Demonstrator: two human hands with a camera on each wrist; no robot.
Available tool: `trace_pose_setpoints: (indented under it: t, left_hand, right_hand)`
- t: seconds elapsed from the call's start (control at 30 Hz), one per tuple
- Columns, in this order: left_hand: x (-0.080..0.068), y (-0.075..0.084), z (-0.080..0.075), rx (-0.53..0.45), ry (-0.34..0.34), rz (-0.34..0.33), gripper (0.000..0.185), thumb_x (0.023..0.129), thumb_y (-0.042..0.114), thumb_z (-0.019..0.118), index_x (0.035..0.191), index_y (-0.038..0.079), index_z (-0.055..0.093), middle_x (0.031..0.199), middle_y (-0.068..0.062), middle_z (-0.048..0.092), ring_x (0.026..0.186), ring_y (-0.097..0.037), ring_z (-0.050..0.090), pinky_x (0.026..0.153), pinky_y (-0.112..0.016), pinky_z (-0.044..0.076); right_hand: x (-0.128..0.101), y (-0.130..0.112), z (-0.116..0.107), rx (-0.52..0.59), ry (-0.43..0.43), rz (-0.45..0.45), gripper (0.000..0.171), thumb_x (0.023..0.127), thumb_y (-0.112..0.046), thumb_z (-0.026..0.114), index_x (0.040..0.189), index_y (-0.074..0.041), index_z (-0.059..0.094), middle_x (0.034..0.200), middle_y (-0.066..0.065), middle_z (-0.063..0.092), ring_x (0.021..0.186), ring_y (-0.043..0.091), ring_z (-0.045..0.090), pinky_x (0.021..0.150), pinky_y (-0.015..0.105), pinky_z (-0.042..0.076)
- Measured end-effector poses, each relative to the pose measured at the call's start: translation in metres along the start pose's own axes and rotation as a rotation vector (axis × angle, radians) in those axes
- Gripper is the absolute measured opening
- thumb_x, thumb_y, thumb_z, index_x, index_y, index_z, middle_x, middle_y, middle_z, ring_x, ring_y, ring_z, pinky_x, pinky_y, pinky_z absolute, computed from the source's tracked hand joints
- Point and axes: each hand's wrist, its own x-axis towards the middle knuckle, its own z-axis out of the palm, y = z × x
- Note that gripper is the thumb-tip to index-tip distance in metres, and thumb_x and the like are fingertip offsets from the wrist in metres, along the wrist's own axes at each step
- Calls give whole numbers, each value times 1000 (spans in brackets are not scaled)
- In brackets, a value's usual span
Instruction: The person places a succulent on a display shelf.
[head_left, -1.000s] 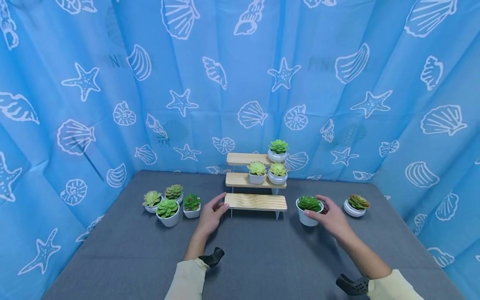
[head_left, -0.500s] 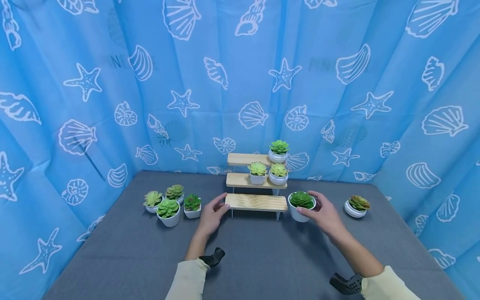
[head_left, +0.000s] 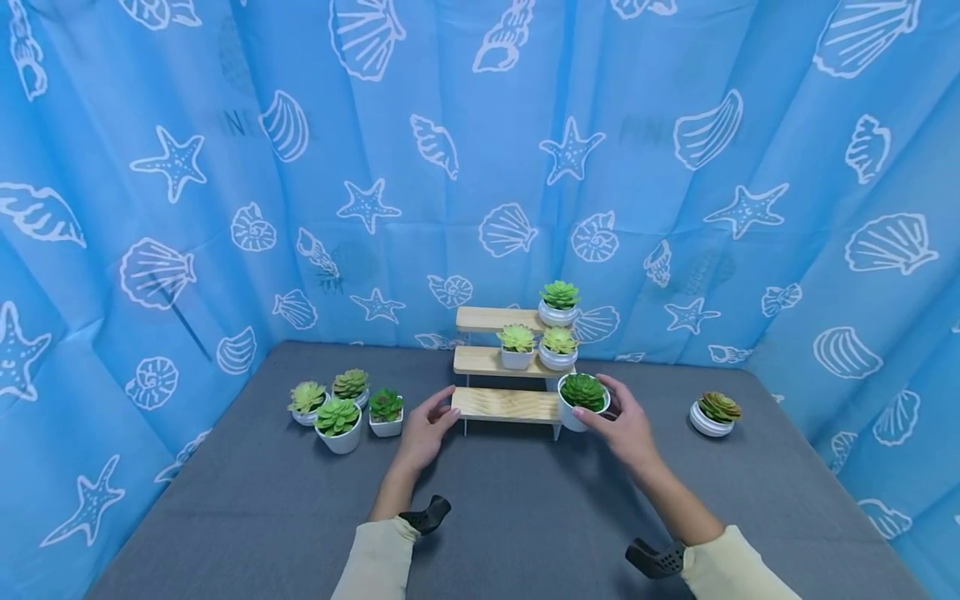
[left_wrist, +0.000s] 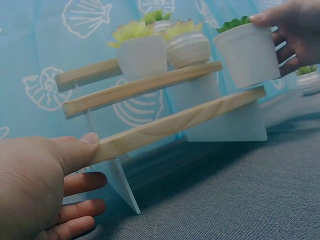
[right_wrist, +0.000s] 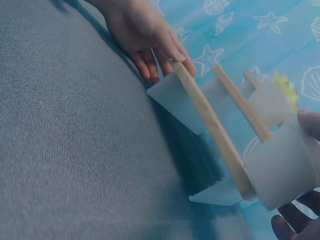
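1. Nearest the camera, two cream sleeves reach forward over the grey fabric table top [head_left: 525, 517], each wrist carrying a dark camera mount.
2. Further out, the left hand [head_left: 424, 429] rests against the left end of the lowest pale wooden shelf [head_left: 504, 404] of the three-tier stand; its thumb presses on the board's end and the other fingers lie loosely straight beneath, holding nothing. It has not moved over the last second.
3. At the shelf's right end, the right hand [head_left: 624, 423] grips the round white pot with a dark green succulent [head_left: 582, 400], thumb on the far rim and fingers curled round the near wall.
4. That pot has changed place: a second ago it stood on the table well to the right of the stand, and now it is held at the shelf's right end, its base level with or just touching the board; I cannot tell whether it rests there yet. By my judgement it is being brought onto the lowest tier.
5. Beyond, the middle shelf [head_left: 480, 360] holds two potted succulents and the top shelf [head_left: 495, 317] one.
6. Off to the left stand four small potted succulents [head_left: 341, 408]; to the right, one reddish-green succulent in a white pot [head_left: 717, 413].
7. Farthest back hangs the blue curtain with white shells and starfish [head_left: 480, 167].
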Motion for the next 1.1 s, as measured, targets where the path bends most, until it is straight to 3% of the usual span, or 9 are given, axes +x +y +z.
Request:
trace_pose_setpoints:
  t: [0.37,0.7,1.1]
  left_hand:
    - [1,2,1,1,5,-21,45,96,25,64,140,18,55,131,-10,58,114,-25,56,91,-45,47]
    - [0,2,-1,-3,2,-11,45,96,25,63,140,18,55,132,-10,58,114,-25,56,92,-46,46]
    - [0,1,0,9,4,-6,46,96,25,64,140,16,55,133,-10,57,115,-26,56,92,-46,46]
  right_hand:
    - [4,0,17,43,24,-1,77,88,-19,74,149,-3,29,141,24,47,123,33,49,98,44,43]
    - [3,7,31,85,133,-11,75,85,-21,77,142,0,35,143,21,42,133,33,39,107,48,34]
    - [1,0,37,2,93,-11,77,85,-31,77,143,-2,37,143,20,42,132,34,41,105,49,36]
